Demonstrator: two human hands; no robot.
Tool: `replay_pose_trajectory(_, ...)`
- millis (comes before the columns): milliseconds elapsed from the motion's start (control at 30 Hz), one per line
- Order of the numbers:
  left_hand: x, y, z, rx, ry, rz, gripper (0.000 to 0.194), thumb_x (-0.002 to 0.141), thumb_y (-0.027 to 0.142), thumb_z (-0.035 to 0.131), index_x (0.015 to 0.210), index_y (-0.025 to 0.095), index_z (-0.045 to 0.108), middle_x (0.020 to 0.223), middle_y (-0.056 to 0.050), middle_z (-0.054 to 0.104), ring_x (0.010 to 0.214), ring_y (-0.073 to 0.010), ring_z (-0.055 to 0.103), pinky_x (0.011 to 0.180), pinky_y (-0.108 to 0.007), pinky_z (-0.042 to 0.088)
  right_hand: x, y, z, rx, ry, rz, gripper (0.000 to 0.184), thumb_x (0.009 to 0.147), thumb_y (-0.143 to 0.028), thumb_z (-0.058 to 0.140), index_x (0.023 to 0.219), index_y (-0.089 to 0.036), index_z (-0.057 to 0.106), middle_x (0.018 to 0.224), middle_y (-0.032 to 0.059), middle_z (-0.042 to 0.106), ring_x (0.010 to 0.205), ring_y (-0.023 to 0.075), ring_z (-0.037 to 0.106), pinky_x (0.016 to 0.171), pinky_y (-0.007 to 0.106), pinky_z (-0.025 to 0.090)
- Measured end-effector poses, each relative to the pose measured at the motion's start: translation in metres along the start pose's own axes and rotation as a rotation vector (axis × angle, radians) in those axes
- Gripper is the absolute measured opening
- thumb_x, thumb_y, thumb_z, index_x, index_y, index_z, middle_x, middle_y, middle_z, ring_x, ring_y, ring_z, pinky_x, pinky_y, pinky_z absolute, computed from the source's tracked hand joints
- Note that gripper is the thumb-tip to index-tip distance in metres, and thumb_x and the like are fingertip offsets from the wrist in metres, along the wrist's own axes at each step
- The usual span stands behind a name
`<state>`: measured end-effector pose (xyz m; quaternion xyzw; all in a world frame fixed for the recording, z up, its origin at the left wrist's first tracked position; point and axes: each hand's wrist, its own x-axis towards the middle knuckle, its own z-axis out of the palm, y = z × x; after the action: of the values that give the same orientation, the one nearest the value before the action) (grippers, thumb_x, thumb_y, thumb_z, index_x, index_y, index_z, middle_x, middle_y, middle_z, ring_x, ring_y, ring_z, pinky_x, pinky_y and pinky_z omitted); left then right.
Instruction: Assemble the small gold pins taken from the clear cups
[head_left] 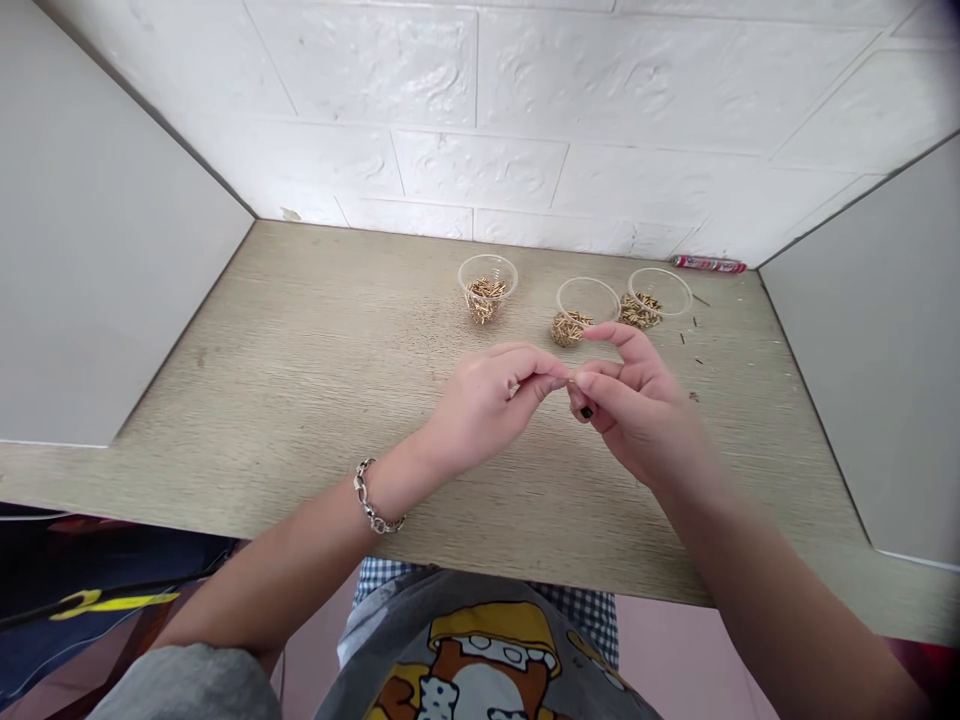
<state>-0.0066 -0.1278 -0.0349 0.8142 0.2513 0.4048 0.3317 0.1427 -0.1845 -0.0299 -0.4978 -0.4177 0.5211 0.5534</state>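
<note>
My left hand (495,400) and my right hand (637,410) meet over the middle of the table, fingertips pinched together. Between them shows a tiny gold-coloured piece (571,380), mostly hidden by the fingers. A small black thing (586,411) sits by the curled fingers of my right hand; I cannot make out what it is. Just beyond the hands stands a clear plastic cup (589,290) of small gold metal pins (568,329). To its right is another clear cup (660,280) with similar pieces, and further left a third cup (487,268) holds more.
A red printed tube (709,264) lies against the white brick-patterned wall (517,80) at the back right. Several thin dark bits (695,322) are scattered on the wooden table (300,390) beside the right cup. Grey panels stand at the left (105,230) and right (885,340).
</note>
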Motion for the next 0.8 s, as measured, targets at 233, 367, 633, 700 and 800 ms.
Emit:
replay_pose_trajectory(233,-0.0023,0.0062,0.0078,-0.448,-0.055,-0.294,0.010,0.081,0.022,0.058,0.077,0.016,0.066,0.075,-0.001,0.069,0.069,-0.0100,0.060,0.067,-0.024,0.046,-0.0060,0.0022,0.0048,-0.223,0.099,-0.196,0.028,0.081,-0.018,0.051,0.104,-0.029,0.041,0.050,-0.0076,0.048,0.048,0.0125,0.045,0.046,0.027,0.036)
replay_pose_trajectory(367,0.0003,0.0075,0.0095,-0.758,-0.024,-0.504,0.006,0.074,0.022,0.066,0.074,0.015,0.067,0.071,0.000,0.067,0.068,-0.0082,0.058,0.065,-0.022,0.045,-0.0087,0.0023,0.0076,-0.314,0.155,-0.294,0.025,0.083,-0.019,0.050,0.105,-0.029,0.043,0.054,-0.0065,0.047,0.051,0.0136,0.048,0.048,0.029,0.039)
replay_pose_trajectory(633,0.0025,0.0008,0.0044,-1.147,0.050,-0.879,0.016,0.064,0.022,0.076,0.078,0.017,0.069,0.070,0.002,0.066,0.060,-0.0018,0.056,0.061,-0.015,0.043,-0.0081,0.0061,0.0038,-0.412,0.108,-0.435,0.034,0.082,-0.014,0.054,0.111,-0.027,0.041,0.077,-0.0028,0.063,0.073,0.0128,0.061,0.063,0.028,0.050)
replay_pose_trajectory(700,0.0028,0.0002,0.0031,-1.170,0.056,-0.904,0.016,0.064,0.022,0.076,0.077,0.016,0.069,0.069,0.002,0.065,0.060,-0.0013,0.056,0.061,-0.014,0.044,-0.0088,0.0075,0.0026,-0.454,0.135,-0.425,0.035,0.081,-0.015,0.057,0.110,-0.027,0.043,0.081,-0.0024,0.066,0.076,0.0132,0.063,0.066,0.029,0.051)
replay_pose_trajectory(800,0.0032,-0.0006,0.0029,-1.160,0.029,-0.927,0.014,0.066,0.023,0.075,0.075,0.015,0.068,0.067,0.002,0.064,0.059,-0.0009,0.054,0.058,-0.013,0.043,-0.0103,0.0088,0.0024,-0.518,0.174,-0.430,0.035,0.080,-0.018,0.060,0.110,-0.027,0.045,0.082,-0.0024,0.069,0.078,0.0141,0.065,0.070,0.030,0.052)
